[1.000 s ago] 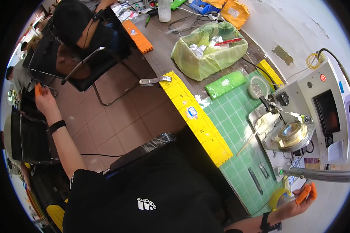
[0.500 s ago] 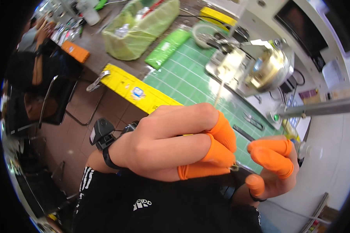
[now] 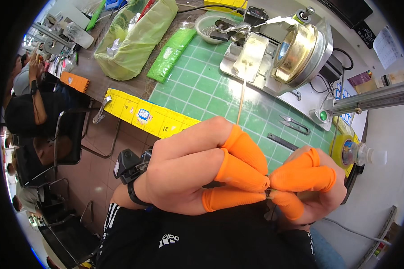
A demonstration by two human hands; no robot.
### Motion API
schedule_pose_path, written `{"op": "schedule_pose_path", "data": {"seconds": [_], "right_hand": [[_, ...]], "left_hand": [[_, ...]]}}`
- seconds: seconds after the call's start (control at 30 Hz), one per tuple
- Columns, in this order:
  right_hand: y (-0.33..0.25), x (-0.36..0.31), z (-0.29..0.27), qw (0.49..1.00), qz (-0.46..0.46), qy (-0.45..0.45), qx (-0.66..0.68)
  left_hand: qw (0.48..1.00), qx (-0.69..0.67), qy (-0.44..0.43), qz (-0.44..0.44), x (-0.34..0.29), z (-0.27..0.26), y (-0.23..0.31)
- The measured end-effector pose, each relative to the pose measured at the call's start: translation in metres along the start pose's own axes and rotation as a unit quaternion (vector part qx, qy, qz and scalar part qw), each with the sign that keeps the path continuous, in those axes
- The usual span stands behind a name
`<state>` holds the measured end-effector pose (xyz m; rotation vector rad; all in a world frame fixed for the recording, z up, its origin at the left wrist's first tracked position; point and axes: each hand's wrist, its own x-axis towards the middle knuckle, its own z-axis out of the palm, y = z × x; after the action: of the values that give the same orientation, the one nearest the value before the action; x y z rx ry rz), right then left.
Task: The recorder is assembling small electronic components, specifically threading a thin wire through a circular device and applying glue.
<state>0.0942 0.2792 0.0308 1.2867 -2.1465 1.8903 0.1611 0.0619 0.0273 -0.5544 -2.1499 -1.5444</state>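
Note:
Orange finger cots cover the fingertips of my left hand [image 3: 197, 170] and my right hand [image 3: 309, 181]. The hands meet in front of my black shirt, each closed in a pinch with fingertips nearly touching. Between them shows a small, thin, shiny piece [image 3: 269, 193], too little of it visible to name. Beyond the hands lie a dark flat metal strip [image 3: 283, 141] and small thread snips [image 3: 296, 124] on the green gridded mat [image 3: 188, 92]. A thin light-coloured stick [image 3: 242, 101] slants from a machine's block to behind my left hand.
A machine with a brass-coloured drum [image 3: 296, 54] stands at the far right of the mat, beside a clear bowl [image 3: 206, 28]. A yellow ruler-like strip [image 3: 143, 114] lines the table's left edge. Further off are a green packet [image 3: 171, 54], a lined bin [image 3: 134, 45] and a clear bottle [image 3: 357, 153].
My right hand's fingers have closed from a spread pose and come left to meet my left fingertips at the small piece. The view has shifted slightly.

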Motion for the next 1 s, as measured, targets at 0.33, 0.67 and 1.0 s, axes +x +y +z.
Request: {"op": "schedule_pose_path", "data": {"seconds": [0.33, 0.67, 1.0], "right_hand": [[0.005, 0.004, 0.001, 0.998, 0.028, -0.039, 0.041], [0.009, 0.002, 0.000, 0.999, 0.047, -0.014, 0.017], [0.013, 0.002, -0.004, 1.000, 0.011, -0.013, 0.009]], "left_hand": [[0.999, -0.030, 0.032, -0.008, -0.004, -0.019, -0.007], [0.987, -0.092, 0.130, -0.030, -0.025, -0.058, -0.019], [0.818, 0.565, 0.030, -0.102, -0.006, -0.122, -0.107]]}}
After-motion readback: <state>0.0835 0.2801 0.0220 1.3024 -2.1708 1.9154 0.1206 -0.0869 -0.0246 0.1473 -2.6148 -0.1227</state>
